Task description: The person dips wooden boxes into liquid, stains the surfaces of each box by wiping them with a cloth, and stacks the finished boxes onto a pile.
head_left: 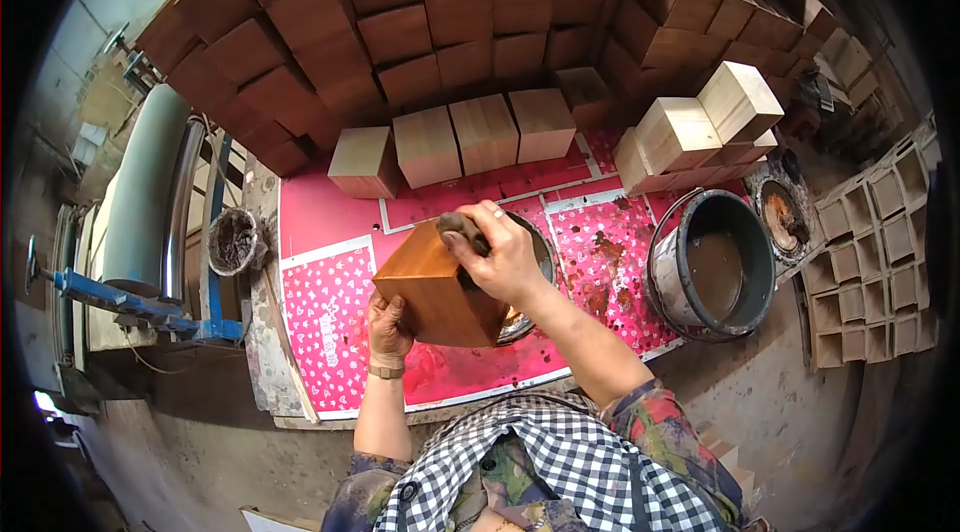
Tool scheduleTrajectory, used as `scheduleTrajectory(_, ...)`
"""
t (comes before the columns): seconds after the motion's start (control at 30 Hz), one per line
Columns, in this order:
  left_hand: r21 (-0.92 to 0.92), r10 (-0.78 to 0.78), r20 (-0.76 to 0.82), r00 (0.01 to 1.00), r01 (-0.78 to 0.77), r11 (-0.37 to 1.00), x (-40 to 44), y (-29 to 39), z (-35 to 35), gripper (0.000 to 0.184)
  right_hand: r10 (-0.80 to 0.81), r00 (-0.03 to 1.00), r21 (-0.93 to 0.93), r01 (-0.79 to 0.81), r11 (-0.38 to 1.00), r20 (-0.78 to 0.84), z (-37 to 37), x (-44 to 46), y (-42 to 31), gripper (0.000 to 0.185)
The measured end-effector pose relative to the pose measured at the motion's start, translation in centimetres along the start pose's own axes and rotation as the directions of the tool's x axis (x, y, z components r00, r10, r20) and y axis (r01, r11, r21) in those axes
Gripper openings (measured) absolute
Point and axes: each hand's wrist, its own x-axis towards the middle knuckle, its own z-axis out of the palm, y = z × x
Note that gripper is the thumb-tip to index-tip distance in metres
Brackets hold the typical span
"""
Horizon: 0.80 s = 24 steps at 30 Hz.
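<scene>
I see both hands busy on a single box point(440, 304), held up above the tabletop point(266, 352) and its pink sheets point(322, 327). The left hand point(388, 332) is clamped on the box's near left part, thumb against its side. The right hand point(502, 257) is closed around a dark rag point(463, 224), which I see pressed against the upper part of the box. Beyond the right hand, I make out part of a basin point(544, 254), the rest hidden by the box and the arm. To the right I have a bucket point(715, 267) of brownish liquid. Four pale boxes point(483, 135) stand in a row behind, before a tall stack of reddish-brown boxes point(400, 32).
</scene>
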Motion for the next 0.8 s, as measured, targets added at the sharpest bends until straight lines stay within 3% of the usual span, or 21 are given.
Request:
scheduleTrajectory(0.07, 0.037, -0.001, 0.002, 1.0, 0.001, 0.999, -0.1, 0.8, -0.1, 0.043, -0.007, 0.999, -0.165, 0.015, 0.986, 0.051, 0.3, 0.9, 0.8, 0.023)
scheduleTrajectory(0.13, 0.126, -0.001, 0.061, 0.998, -0.007, 0.992, -0.6, 2.0, 0.8, 0.043, 0.123, 0.992, -0.212, -0.12, 0.97, 0.002, 0.2, 1.4, 3.6, 0.02)
scheduleTrajectory(0.2, 0.189, -0.012, 0.073, 0.997, -0.002, 0.982, -0.8, 2.4, 0.9, 0.044, 0.3, 0.953, 0.179, -0.301, 0.937, 0.034, 1.1, 0.2, 7.2, 0.023)
scheduleTrajectory(0.33, 0.291, -0.037, 0.056, 0.998, 0.019, 0.957, -1.8, 0.9, 1.1, 0.04, 0.378, 0.915, 0.204, -0.347, 0.915, -0.142, 2.3, -3.2, 10.2, 0.029)
scheduleTrajectory(0.47, 0.63, -0.107, 0.176, 0.979, -0.028, 0.776, -3.4, 1.4, 0.7, 0.026, 0.58, 0.814, 0.362, -0.542, 0.758, 0.004, 2.7, -7.9, 15.7, 0.038)
scheduleTrajectory(0.5, 0.693, -0.141, 0.201, 0.969, -0.039, 0.72, -3.8, 2.0, 0.9, 0.021, 0.635, 0.763, 0.255, -0.642, 0.723, 0.122, 1.4, -7.9, 14.9, 0.027)
scheduleTrajectory(0.53, 0.772, -0.103, 0.299, 0.949, -0.177, 0.611, -3.7, 2.7, 1.3, 0.018, 0.672, 0.726, 0.197, -0.687, 0.7, 0.147, -0.2, -7.1, 11.8, 0.026)
scheduleTrajectory(0.57, 0.819, -0.083, 0.399, 0.913, -0.314, 0.481, -3.2, 3.7, 1.8, 0.014, 0.68, 0.723, 0.284, -0.682, 0.674, 0.122, -1.1, -6.9, 10.7, 0.029)
scheduleTrajectory(0.6, 0.83, -0.079, 0.495, 0.865, -0.444, 0.338, -2.6, 4.6, 2.5, 0.011, 0.689, 0.718, 0.368, -0.669, 0.646, 0.096, -1.8, -6.6, 10.2, 0.032)
scheduleTrajectory(0.63, 0.825, -0.062, 0.52, 0.852, -0.482, 0.295, -2.4, 5.3, 3.6, 0.011, 0.457, 0.889, 0.134, -0.449, 0.884, -0.038, -2.4, -6.0, 9.5, 0.028)
scheduleTrajectory(0.7, 0.835, -0.105, 0.531, 0.841, -0.497, 0.235, -1.8, 5.1, 3.3, 0.012, 0.084, 0.989, 0.071, -0.093, 0.993, 0.121, -2.4, -5.3, 5.0, 0.026)
scheduleTrajectory(0.73, 0.837, -0.131, 0.537, 0.833, -0.507, 0.207, -1.7, 4.9, 3.2, 0.013, -0.104, 0.974, 0.06, 0.094, 0.994, 0.201, -2.0, -5.0, 2.2, 0.026)
scheduleTrajectory(0.8, 0.796, -0.079, 0.531, 0.844, -0.465, 0.388, -1.8, 4.1, 4.6, 0.011, -0.222, 0.903, -0.043, 0.255, 0.966, 0.369, -0.2, -5.3, -1.4, 0.025)
